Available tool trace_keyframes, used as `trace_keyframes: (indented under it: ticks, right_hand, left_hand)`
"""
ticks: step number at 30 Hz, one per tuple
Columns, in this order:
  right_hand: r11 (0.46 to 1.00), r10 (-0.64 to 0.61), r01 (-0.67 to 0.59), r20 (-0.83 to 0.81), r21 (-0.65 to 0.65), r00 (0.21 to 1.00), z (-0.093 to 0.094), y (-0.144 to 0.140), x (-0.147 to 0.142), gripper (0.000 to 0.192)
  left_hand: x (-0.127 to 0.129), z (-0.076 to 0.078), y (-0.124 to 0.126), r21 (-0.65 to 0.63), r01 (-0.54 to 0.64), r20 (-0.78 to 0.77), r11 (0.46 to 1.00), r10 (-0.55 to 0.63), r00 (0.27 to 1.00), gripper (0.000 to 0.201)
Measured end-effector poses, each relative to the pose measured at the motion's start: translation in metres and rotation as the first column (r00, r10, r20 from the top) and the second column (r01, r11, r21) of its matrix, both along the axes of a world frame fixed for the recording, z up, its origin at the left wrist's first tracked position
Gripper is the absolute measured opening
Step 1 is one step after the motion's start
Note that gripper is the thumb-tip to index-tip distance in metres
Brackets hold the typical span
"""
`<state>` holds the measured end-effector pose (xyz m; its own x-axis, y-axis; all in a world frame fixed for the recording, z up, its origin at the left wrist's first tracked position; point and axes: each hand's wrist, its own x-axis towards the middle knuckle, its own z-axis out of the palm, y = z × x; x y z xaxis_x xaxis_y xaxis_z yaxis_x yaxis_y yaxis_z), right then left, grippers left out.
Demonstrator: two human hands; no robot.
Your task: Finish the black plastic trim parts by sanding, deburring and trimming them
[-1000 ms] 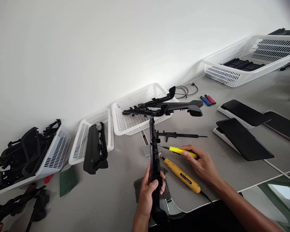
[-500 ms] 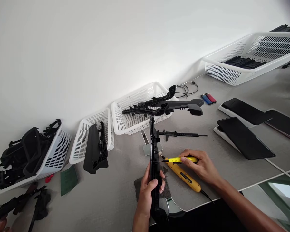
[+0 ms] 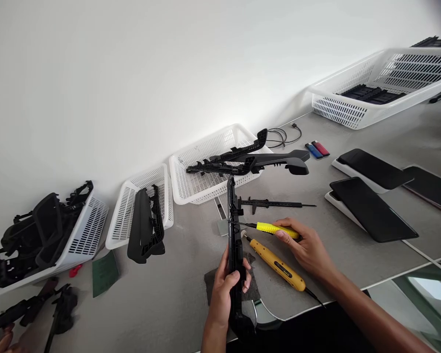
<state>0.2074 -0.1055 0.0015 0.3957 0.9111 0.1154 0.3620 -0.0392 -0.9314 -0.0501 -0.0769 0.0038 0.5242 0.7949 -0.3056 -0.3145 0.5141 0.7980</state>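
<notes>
My left hand (image 3: 224, 291) is closed round the lower part of a long black plastic trim piece (image 3: 235, 250), holding it nearly upright above the table. In my right hand (image 3: 308, 247) is a yellow utility knife (image 3: 270, 229), its thin dark blade pointing left and crossing the upper half of the trim piece. Whether the edge touches the plastic I cannot tell. Just below the knife lies a yellow corded hand tool (image 3: 279, 264). A black caliper (image 3: 279, 204) rests beyond it. A dark cloth-like pad (image 3: 255, 289) is partly hidden behind my left hand.
Black trim parts lie in and over the middle basket (image 3: 191, 196) and small basket (image 3: 113, 240). A fuller basket (image 3: 90, 235) stands left, near another person's hand (image 3: 2, 340). At right are phones (image 3: 375, 208), two lighters (image 3: 316, 149) and a large basket (image 3: 338, 115).
My right hand has moved the utility knife slightly up along the trim piece, and the blade now crosses it higher. My left hand and the trim piece have stayed in place.
</notes>
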Motion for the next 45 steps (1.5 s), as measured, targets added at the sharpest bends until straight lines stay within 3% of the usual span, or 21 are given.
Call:
trace_keyframes:
  ticks: [7, 14, 20, 26, 31, 33, 38, 45]
  right_hand:
    - [0.980, 0.197, -0.200, -0.103, -0.019, 0.975, 0.005, -0.002, 0.000, 0.041]
    - [1.000, -0.014, 0.013, -0.081, -0.009, 0.997, 0.003, 0.001, 0.000, 0.041]
    - [0.985, 0.158, -0.164, -0.105, -0.046, 0.982, 0.007, -0.001, 0.000, 0.046]
    - [0.999, -0.036, 0.035, -0.063, -0.016, 0.997, 0.003, 0.001, 0.000, 0.046]
    - [0.987, 0.153, -0.158, -0.097, -0.041, 0.983, 0.004, -0.001, 0.000, 0.045]
    - [0.990, 0.135, -0.139, -0.091, -0.038, 0.987, 0.003, 0.000, 0.000, 0.045]
    - [0.999, -0.047, 0.046, -0.071, -0.014, 0.996, 0.000, 0.003, 0.001, 0.049]
    - [0.994, 0.097, -0.101, -0.105, -0.031, 0.990, -0.003, 0.001, -0.001, 0.054]
  left_hand:
    - [-0.001, -0.004, 0.000, 0.017, 0.010, 0.008, 1.000, -0.010, 1.000, 0.050]
    - [-0.003, -0.005, 0.000, 0.011, 0.009, 0.009, 1.000, -0.009, 1.000, 0.065]
    - [-0.003, -0.012, 0.000, 0.011, 0.002, 0.031, 1.000, -0.003, 1.000, 0.071]
    - [-0.001, -0.014, 0.002, 0.019, -0.011, 0.045, 1.000, 0.010, 0.999, 0.075]
    - [-0.002, -0.017, 0.003, 0.023, -0.009, 0.048, 1.000, 0.008, 0.999, 0.078]
    - [-0.002, -0.021, 0.003, 0.030, -0.016, 0.057, 0.999, 0.015, 0.998, 0.078]
    - [-0.004, -0.028, 0.003, 0.044, -0.026, 0.064, 0.999, 0.023, 0.998, 0.076]
    - [-0.002, -0.021, 0.004, 0.071, -0.036, 0.060, 0.997, 0.032, 0.998, 0.079]
